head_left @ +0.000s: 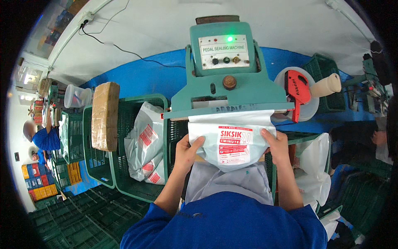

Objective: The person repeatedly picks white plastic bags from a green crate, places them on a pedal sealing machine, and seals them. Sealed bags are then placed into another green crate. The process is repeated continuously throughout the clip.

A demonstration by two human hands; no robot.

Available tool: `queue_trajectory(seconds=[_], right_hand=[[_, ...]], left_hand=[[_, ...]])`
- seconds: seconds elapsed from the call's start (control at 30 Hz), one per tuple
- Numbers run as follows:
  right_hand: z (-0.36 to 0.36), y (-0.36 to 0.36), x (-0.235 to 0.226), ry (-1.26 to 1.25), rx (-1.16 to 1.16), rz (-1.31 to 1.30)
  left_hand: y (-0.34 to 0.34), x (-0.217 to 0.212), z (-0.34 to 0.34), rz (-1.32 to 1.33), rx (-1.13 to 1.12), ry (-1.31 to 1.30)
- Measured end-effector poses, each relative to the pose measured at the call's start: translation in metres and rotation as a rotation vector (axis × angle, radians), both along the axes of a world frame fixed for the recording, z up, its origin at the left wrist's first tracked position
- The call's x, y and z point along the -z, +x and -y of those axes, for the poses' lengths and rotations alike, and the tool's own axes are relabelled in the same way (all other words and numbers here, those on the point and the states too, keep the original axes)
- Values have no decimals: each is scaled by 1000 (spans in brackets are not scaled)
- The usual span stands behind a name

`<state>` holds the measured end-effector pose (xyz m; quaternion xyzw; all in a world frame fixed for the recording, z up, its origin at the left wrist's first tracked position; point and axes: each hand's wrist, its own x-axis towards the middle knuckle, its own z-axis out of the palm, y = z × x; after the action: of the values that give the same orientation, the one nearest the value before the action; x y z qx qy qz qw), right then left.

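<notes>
A white plastic pouch (pixel 209 128) with red print is stretched between my two hands, its top edge up against the jaw of a green pedal sealing machine (pixel 226 93). My left hand (pixel 190 150) pinches the pouch's left side, thumb on the front. On the opposite side my right hand (pixel 275 144) grips it the same way, with the thumb on the front and the fingers partly hidden. The pouch bulges toward me at its lower end. A green light glows on the machine's control panel (pixel 224 50).
Left of me, a green crate (pixel 168 124) holds several similar pouches (pixel 145 139), beside a brown taped package (pixel 105 116). A red-and-black tool (pixel 297 89) lies on a round white container (pixel 282 79) at right. More white pouches (pixel 314 166) are nearby. Another person in blue (pixel 44 139) is far left.
</notes>
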<state>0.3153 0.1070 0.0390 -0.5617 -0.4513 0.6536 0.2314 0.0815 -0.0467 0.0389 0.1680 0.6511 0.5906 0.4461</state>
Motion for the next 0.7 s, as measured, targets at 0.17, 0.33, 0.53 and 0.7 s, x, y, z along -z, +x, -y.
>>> queue_trajectory(seconds=[0.17,0.33,0.53,0.7], right_hand=[[2,-2,-3,80,39,-53],[8,4,1,100,41,-49],[7,9,16,116,149,-186],[8,13,18,263,7,-37]], left_hand=[[-6,-23,11,-1047,-180,114],[58,-54,-32,-1213,268,564],[138,-34,-113,-1407,637,253],[84,-29,-81,-1403,661,-181]])
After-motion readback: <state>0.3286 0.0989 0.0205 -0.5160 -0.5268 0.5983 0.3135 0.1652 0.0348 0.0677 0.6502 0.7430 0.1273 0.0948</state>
